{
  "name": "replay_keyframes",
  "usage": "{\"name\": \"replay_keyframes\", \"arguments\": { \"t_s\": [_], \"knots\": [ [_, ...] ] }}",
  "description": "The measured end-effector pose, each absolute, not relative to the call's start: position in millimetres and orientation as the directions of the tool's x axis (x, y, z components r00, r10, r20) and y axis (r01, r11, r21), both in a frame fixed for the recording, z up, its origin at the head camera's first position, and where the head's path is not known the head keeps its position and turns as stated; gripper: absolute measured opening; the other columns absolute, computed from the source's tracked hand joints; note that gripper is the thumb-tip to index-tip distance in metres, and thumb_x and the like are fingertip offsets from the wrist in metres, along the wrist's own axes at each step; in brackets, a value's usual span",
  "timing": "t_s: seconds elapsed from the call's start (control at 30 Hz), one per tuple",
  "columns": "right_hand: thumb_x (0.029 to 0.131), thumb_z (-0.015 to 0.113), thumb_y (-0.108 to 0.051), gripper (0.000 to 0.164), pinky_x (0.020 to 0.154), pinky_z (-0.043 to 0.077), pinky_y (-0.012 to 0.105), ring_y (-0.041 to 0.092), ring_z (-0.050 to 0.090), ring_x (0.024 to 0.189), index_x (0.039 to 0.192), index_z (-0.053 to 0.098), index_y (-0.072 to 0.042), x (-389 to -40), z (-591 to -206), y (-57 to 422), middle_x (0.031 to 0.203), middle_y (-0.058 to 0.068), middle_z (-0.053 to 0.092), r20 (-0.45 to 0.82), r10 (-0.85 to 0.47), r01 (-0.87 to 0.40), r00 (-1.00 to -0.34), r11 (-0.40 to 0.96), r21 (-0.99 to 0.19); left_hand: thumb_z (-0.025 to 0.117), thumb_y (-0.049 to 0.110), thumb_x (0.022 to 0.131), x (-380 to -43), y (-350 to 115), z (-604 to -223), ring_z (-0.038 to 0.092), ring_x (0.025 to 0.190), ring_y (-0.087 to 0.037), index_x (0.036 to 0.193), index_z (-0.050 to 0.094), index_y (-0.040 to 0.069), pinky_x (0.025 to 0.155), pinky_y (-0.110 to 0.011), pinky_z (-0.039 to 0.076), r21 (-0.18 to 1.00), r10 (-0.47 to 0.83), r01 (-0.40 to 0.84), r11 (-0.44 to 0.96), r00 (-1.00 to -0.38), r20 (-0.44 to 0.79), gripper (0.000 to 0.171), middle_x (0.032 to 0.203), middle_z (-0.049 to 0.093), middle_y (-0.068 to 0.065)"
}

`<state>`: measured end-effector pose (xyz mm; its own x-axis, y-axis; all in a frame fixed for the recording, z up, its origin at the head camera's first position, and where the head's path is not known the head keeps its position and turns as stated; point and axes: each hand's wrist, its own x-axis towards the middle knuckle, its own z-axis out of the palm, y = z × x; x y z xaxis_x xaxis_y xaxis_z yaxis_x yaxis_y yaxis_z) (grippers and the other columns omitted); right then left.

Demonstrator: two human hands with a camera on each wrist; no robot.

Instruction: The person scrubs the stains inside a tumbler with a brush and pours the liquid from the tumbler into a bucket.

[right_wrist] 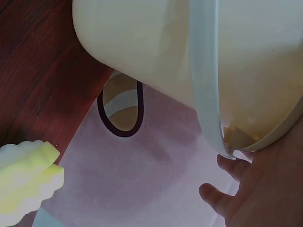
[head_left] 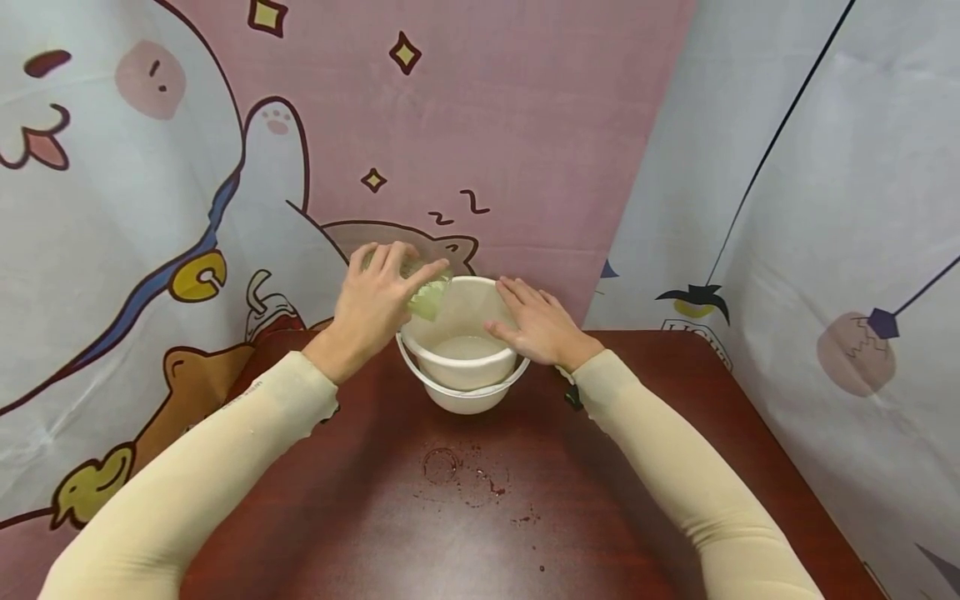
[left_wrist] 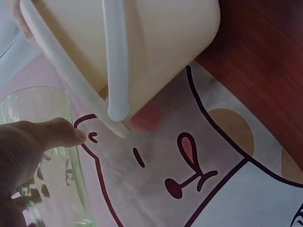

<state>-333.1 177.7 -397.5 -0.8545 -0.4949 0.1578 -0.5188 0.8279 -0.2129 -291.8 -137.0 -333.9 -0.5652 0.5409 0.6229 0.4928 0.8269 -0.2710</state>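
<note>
In the head view a white bucket (head_left: pixel 467 375) with a swing handle (head_left: pixel 420 371) stands at the table's far side, a little cloudy liquid in its bottom. My left hand (head_left: pixel 378 296) grips a pale green clear glass (head_left: pixel 429 302), tilted over the bucket's left rim. The left wrist view shows this glass (left_wrist: pixel 57 175) with my left thumb (left_wrist: pixel 52 135) pressed on its side. Across the bucket's right rim lies my right hand (head_left: pixel 543 325), fingers stretched out and thumb over the opening. Some right fingertips (right_wrist: pixel 218 196) show outside the rim in the right wrist view.
Wet drops and a ring mark (head_left: pixel 441 465) lie on the dark red table (head_left: pixel 360 533) in front of the bucket. In the right wrist view, a yellow-and-white scalloped sponge (right_wrist: pixel 31 177) is at the left. Cartoon-printed cloths (head_left: pixel 525 125) hang behind the table and along its sides.
</note>
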Motion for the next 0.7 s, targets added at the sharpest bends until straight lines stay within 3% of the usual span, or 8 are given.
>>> {"name": "replay_keyframes", "arguments": {
  "t_s": [0.1, 0.3, 0.53, 0.7],
  "knots": [
    [0.116, 0.039, -0.073, 0.097, 0.145, 0.022, 0.070, 0.039, 0.021, 0.183, 0.186, 0.022, -0.009, -333.3, -398.0, 177.8, 0.196, 0.014, 0.023, 0.154, -0.495, -0.517, -0.855, 0.829, -0.211, 0.096, 0.002, 0.087, -291.7, -135.0, -335.8, 0.070, 0.134, -0.039, 0.161, 0.068, 0.039, 0.128, -0.065, 0.048, -0.352, 0.587, 0.483, 0.802, -0.527, 0.614, 0.087, 0.145, 0.068, -0.015],
    [0.116, 0.037, -0.074, 0.096, 0.144, 0.024, 0.071, 0.039, 0.023, 0.183, 0.186, 0.023, -0.009, -331.9, -398.5, 178.0, 0.196, 0.014, 0.024, 0.157, -0.492, -0.516, -0.856, 0.828, -0.217, 0.082, -0.004, 0.100, -288.6, -132.6, -339.8, 0.066, 0.141, -0.037, 0.165, 0.064, 0.039, 0.135, -0.064, 0.043, -0.455, 0.660, 0.479, 0.750, -0.510, 0.552, 0.080, 0.153, 0.066, -0.016],
    [0.117, 0.040, -0.072, 0.096, 0.144, 0.024, 0.071, 0.040, 0.022, 0.183, 0.187, 0.021, -0.010, -331.7, -398.3, 178.1, 0.196, 0.013, 0.022, 0.150, -0.489, -0.511, -0.859, 0.833, -0.210, 0.086, -0.005, 0.096, -286.7, -131.9, -343.3, 0.065, 0.143, -0.038, 0.162, 0.066, 0.039, 0.138, -0.062, 0.040, -0.523, 0.711, 0.483, 0.702, -0.445, 0.544, 0.083, 0.152, 0.067, -0.015],
    [0.117, 0.038, -0.073, 0.096, 0.144, 0.024, 0.072, 0.040, 0.023, 0.182, 0.187, 0.021, -0.010, -332.3, -398.2, 177.7, 0.196, 0.014, 0.023, 0.156, -0.492, -0.515, -0.856, 0.831, -0.208, 0.089, -0.005, 0.093, -285.9, -134.2, -346.2, 0.064, 0.143, -0.038, 0.162, 0.066, 0.038, 0.139, -0.063, 0.038, -0.541, 0.723, 0.481, 0.690, -0.435, 0.537, 0.085, 0.152, 0.067, -0.015]
  ]
}}
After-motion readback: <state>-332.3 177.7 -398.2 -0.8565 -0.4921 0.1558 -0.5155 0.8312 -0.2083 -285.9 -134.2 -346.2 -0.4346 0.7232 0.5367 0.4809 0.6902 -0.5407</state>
